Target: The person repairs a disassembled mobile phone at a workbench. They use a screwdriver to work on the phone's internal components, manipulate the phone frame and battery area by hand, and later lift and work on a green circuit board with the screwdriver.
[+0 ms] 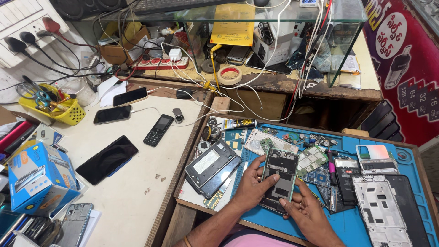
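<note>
Left hand (250, 186) and right hand (307, 211) grip opened phone (280, 179) | blue box (39, 178) far left

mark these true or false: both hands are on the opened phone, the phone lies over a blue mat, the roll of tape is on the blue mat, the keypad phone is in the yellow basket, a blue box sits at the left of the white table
1. Both hands are on the opened phone. True: the left hand and right hand grip the opened phone.
2. The phone lies over a blue mat. True: the blue mat is under it.
3. The roll of tape is on the blue mat. False: the roll of tape lies on the wooden shelf behind.
4. The keypad phone is in the yellow basket. False: the keypad phone lies on the white table; the yellow basket holds tools.
5. A blue box sits at the table's left. True: the blue box.
</note>
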